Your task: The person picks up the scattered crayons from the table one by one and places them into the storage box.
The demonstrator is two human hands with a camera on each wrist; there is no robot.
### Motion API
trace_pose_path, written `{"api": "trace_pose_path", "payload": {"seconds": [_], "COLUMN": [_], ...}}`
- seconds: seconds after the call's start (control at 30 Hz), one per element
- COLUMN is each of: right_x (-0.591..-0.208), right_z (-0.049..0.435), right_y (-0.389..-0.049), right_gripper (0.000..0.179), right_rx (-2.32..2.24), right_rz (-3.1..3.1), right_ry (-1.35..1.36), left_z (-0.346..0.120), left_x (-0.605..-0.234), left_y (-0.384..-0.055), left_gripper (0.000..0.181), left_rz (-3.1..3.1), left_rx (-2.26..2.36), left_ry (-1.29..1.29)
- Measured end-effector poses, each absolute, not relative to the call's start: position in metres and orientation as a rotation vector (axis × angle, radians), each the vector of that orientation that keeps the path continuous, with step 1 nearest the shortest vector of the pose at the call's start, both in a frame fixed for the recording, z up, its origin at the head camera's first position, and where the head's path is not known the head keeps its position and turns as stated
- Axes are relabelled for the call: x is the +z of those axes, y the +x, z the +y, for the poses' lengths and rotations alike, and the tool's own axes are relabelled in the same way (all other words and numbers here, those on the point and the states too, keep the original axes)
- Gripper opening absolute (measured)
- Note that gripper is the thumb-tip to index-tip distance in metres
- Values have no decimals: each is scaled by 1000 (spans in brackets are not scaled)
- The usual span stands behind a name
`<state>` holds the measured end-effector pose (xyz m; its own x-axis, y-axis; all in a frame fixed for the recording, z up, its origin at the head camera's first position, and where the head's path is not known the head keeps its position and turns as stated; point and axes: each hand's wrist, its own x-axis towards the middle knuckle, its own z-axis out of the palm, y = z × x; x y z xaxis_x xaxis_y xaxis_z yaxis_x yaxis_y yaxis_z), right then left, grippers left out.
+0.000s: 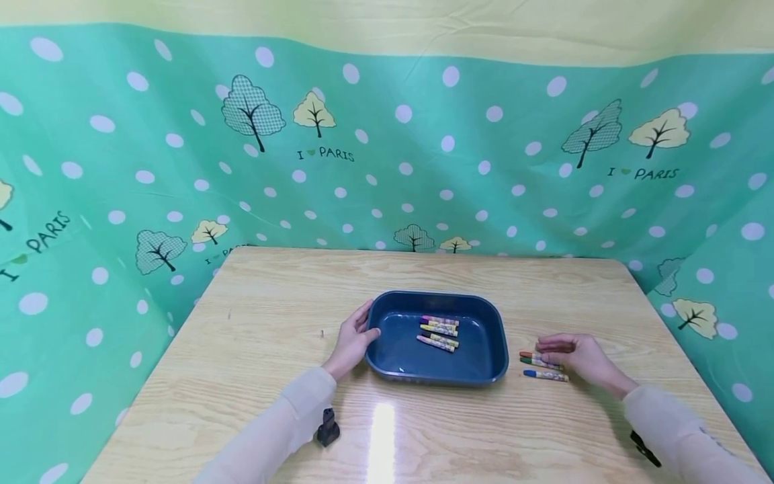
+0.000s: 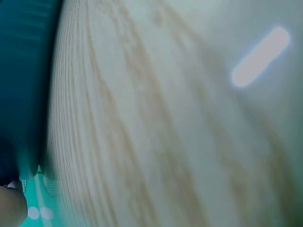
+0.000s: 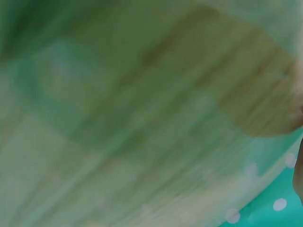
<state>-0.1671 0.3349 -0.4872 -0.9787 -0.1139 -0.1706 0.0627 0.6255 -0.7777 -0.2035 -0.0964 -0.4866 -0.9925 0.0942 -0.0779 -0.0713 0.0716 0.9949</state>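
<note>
A dark blue tray (image 1: 497, 336) sits mid-table with several crayons (image 1: 440, 333) lying inside it. My left hand (image 1: 365, 324) grips the tray's left rim, thumb over the edge and fingers along the outer wall. The left wrist view shows that tray wall (image 2: 23, 85) close up beside the bare wood table (image 2: 165, 118). To the right of the tray three loose crayons lie on the table: an orange one (image 1: 527, 354), a green one (image 1: 531, 361) and a blue one (image 1: 546, 376). My right hand (image 1: 549, 349) reaches over them with fingers stretched flat, touching the upper two. The right wrist view is a blur.
The wooden table (image 1: 260, 302) is ringed on three sides by a green dotted curtain (image 1: 423, 154). Small black wrist cameras (image 1: 328, 428) sit on both sleeves. A light glare lies on the wood near the front edge.
</note>
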Motion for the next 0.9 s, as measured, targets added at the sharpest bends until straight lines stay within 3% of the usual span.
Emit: {"api": "trace_pose_path", "payload": {"seconds": [0.4,0.9], "right_x": [-490,-481], "right_z": [329,319], "right_y": [-165,-172], "right_gripper": [27,25], "right_rx": [-1180,-1088], "right_rz": [2801,2809], "right_ry": [-129,-111], "left_z": [-93,-98], "left_x": [-456,-492], "left_y": [-190,-206], "left_gripper": [60,63], "left_rz": [2223,2241], "left_rx": [2012,2025], "left_ry": [36,16]}}
